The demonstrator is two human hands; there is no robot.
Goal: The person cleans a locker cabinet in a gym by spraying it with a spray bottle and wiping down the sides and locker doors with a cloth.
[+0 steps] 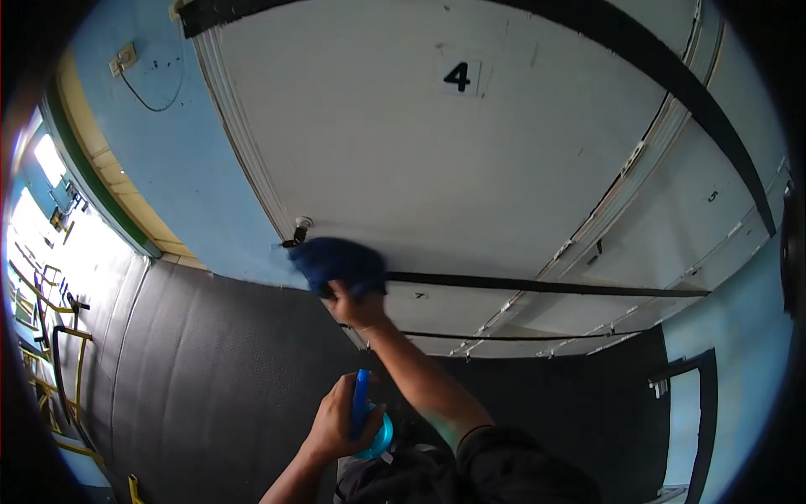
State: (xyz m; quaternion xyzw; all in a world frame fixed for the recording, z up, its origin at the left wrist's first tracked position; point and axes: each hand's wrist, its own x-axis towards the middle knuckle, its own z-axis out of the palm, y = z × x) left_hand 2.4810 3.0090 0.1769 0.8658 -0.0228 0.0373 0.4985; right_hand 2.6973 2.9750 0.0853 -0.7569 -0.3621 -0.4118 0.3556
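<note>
My right hand (359, 307) reaches up and forward, its fingers closed on a bunched dark blue cloth (337, 262). The cloth is at the lower left corner of the pale locker door (361, 143) marked 4, just below its lock (302, 225). Motion blurs the cloth's edges, and its folds hide part of the fingers. Lower down, close to my body, my left hand (337, 420) is wrapped round a spray bottle (379, 433) with a blue trigger head and a turquoise body. My hand covers part of the bottle.
More locker doors, marked 5 (714, 196) and 7 (421, 296), lie right and below, separated by dark strips. A blue wall (180, 181) with a socket (123, 60) stands left. Dark matting (210, 361) covers the floor. Yellow and black metal frames (71, 361) stand far left.
</note>
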